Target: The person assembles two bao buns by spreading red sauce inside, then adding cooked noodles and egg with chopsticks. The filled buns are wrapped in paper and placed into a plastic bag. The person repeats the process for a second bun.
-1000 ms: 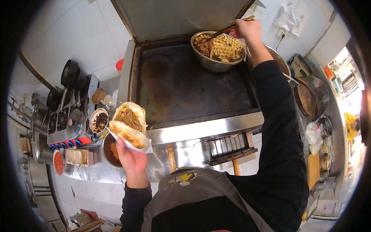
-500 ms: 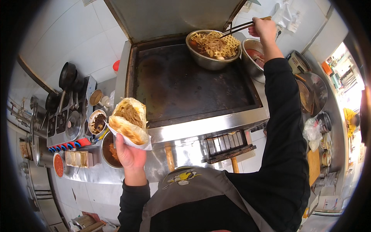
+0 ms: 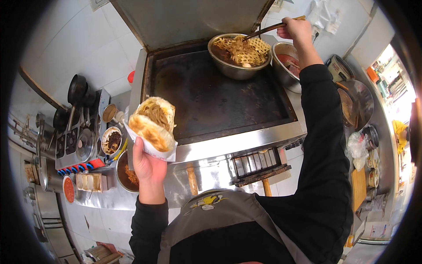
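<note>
In my left hand (image 3: 148, 169) is a browned, split flatbread (image 3: 151, 131), wrapped below in white paper (image 3: 163, 152). Brown shredded strips (image 3: 157, 115) fill its opening. My right hand (image 3: 296, 31) grips a pair of long dark chopsticks (image 3: 269, 29) with lighter back ends. Their tips reach into the food in a steel bowl (image 3: 239, 74) at the back of the flat griddle (image 3: 198, 110). Dark broth, brown strips (image 3: 243, 53) and pale lattice-cut slices (image 3: 259, 46) lie in that bowl.
A steel pot with red liquid (image 3: 288, 61) stands right of the bowl. Left of the griddle are a bowl of dark sauce (image 3: 111, 140), a bowl of orange-brown food (image 3: 130, 176), a red-sauce container (image 3: 69, 189) and a stove with pans (image 3: 77, 90). A wire rack (image 3: 259, 165) sits at the griddle's front.
My left hand has moved slightly right and up with the filled flatbread. The chopsticks now lie closer together, their tips farther left in the bowl and lifting some strips.
</note>
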Demonstrator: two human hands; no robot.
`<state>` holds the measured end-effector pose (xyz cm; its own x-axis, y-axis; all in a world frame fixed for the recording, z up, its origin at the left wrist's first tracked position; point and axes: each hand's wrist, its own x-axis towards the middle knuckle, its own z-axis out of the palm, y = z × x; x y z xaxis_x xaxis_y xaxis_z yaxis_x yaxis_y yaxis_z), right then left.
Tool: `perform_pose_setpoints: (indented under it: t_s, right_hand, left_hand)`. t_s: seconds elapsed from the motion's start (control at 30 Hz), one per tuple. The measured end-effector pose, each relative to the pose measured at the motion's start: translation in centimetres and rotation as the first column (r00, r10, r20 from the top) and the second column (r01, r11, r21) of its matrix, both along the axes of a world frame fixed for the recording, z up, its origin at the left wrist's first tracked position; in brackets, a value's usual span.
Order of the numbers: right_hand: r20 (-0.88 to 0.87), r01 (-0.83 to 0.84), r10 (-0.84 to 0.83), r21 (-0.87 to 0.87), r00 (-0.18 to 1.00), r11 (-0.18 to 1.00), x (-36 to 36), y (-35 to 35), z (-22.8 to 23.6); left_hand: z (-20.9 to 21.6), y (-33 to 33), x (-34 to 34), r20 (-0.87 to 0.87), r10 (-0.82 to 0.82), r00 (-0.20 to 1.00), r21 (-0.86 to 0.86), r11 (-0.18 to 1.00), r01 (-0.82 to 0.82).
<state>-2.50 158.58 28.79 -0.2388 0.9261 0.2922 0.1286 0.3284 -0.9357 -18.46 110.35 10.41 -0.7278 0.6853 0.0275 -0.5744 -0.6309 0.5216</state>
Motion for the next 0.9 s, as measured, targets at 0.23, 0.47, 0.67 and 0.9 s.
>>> perform_pose_setpoints:
  t_s: [0.23,0.47,0.67,0.9]
  right_hand:
    - [-0.188,-0.036,0.033,-0.013,0.982,0.999,2.8,0.1,1.3]
    - [-0.263,-0.081,0.062,-0.062,0.963,0.995,4.6,0.1,0.9]
    - [-0.302,-0.277,0.261,-0.012,0.917,0.961,6.0,-3.0,2.6]
    - [-0.373,-0.504,0.419,-0.169,0.828,0.847,2.6,-8.2,0.4]
  left_hand:
    - [1.7,8.8,-2.3,-0.071,-0.111,0.991,-0.055,0.993,0.107]
    - [1.6,20.0,-3.9,-0.04,-0.2,0.979,-0.066,0.978,0.197]
    - [2.3,21.4,-3.8,0.011,-0.22,0.976,-0.031,0.975,0.22]
    - [3.3,19.0,-2.1,0.015,-0.222,0.975,0.059,0.974,0.22]
